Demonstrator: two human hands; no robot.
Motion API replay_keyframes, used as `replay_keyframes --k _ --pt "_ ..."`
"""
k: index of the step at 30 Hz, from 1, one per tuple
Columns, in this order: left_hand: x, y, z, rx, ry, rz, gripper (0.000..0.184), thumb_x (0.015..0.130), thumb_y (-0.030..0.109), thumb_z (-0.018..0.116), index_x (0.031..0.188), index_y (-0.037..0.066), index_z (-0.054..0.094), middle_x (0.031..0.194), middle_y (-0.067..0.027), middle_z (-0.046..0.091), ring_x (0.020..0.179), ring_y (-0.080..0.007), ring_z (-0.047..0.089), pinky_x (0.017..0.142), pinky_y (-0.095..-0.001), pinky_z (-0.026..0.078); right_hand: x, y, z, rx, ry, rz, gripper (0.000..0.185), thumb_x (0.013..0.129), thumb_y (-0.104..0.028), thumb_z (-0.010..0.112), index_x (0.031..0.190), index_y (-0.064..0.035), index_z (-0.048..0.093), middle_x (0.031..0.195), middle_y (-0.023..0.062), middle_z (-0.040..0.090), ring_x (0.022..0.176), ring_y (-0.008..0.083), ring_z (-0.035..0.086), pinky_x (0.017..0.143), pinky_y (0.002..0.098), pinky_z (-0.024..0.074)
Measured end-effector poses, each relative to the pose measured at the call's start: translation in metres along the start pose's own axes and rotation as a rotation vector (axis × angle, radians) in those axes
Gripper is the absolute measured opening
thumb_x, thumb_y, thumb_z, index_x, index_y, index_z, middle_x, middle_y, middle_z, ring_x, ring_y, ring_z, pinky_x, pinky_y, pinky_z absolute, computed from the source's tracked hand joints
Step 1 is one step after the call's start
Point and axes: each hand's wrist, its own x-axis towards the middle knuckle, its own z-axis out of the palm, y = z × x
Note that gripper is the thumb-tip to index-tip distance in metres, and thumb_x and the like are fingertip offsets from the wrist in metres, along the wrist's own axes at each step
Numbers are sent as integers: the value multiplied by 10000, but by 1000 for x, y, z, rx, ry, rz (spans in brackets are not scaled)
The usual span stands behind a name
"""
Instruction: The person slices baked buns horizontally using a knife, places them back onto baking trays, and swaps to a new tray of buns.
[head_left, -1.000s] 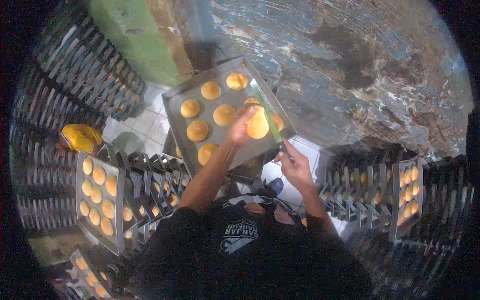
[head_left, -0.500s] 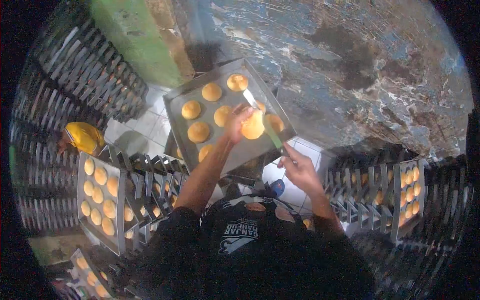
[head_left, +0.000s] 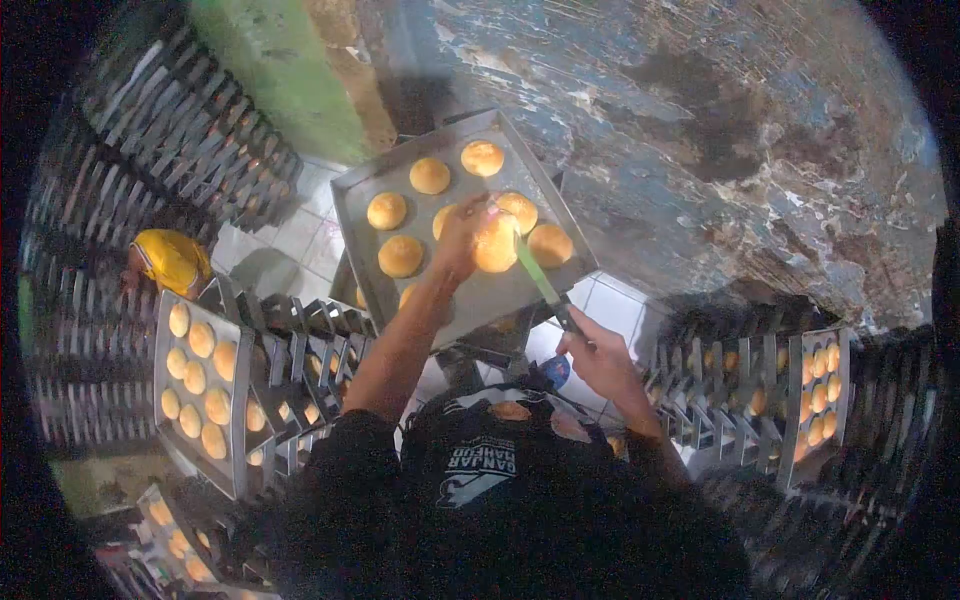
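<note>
Head view: clasping bun (head_left: 495, 246) in left hand (head_left: 463, 232) above tray (head_left: 500, 297), apparently steadying against knife (head_left: 540, 274), gripped in right hand (head_left: 604, 362), five o'clock.

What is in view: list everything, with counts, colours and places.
front tray: one, grey, centre
tray buns: eight visible, golden, on front tray
held bun: one, golden, above front tray
knife: one, green blade, dark handle, centre
side trays: many, grey, with golden buns, both sides
co-worker: one, yellow top, left
walls: blue-grey ahead, green upper left
floor tiles: several, white, below
black shirt: one, bottom
left hand: one, on held bun
right hand: one, on knife
</note>
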Motion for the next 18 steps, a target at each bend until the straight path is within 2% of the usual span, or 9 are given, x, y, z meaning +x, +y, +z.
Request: replay_keyframes --k 1,3,5,7,8,10,12,16,18 --pt "-2 0 -2 -41 -19 -15 414 964 178 654 1321 -1 544 1075 -109 691 966 -219 704 825 -355 593 -4 1 2 -14 2 -8 497 998 -57 573 1487 -39 486 817 32 666 646 50 516 603 245 483" --pt "1 -27 6 -60 -33 -16 436 966 191 658 1334 -2 525 1069 -114 690 976 -220 702 831 -352 590 12 5 8 3 32 -98 495 1000 -75 571 1487 -47 489 808 26 666 651 53 526 602 250 482" --pt "1 -45 17 -85 -48 -19 459 968 204 661 1347 -3 506 1063 -120 688 986 -221 700 837 -349 588 38 -8 11 32 15 -49 497 984 -128 610 1462 -43 509 913 112 727 802 142 659 770 292 534" --pt "0 -39 28 -201 156 -16 366 939 146 700 1268 37 583 1116 -102 669 982 -215 692 839 -342 585 41 -13 12 83 17 2 499 985 -134 615 1464 -44 507 892 110 723 824 140 664 784 288 533" --pt "3 -27 22 -252 24 25 371 938 158 701 1259 13 585 1105 -108 669 965 -212 688 830 -340 585 36 -11 11 57 16 -9 499 987 -137 615 1465 -45 506 896 113 723 831 143 666 789 289 534" --pt "0 -3 15 -131 73 18 380 968 212 662 1269 -2 572 1055 -111 674 900 -212 694 797 -329 580 19 -1 8 21 4 -20 499 989 -141 614 1466 -45 505 900 116 724 839 146 668 795 290 534" --pt "10 -8 -4 5 148 63 375 1014 290 596 1237 -10 588 996 -102 684 780 -201 693 741 -317 572 1 16 10 -44 2 -77 504 1013 -145 575 1503 -80 474 794 14 660 582 64 507 548 250 471" --pt "3 -40 12 -19 70 -32 328 1014 275 603 1195 2 616 997 -88 688 804 -191 694 733 -325 575 24 6 25 -34 22 -19 510 1016 -141 579 1509 -80 466 805 11 665 591 60 512 554 242 476" --pt "2 -54 30 -252 128 5 343 958 246 697 1165 -16 620 987 -83 686 828 -187 703 738 -346 588 50 17 31 13 53 -140 510 1018 -137 581 1510 -74 464 824 4 675 607 57 525 563 240 480"
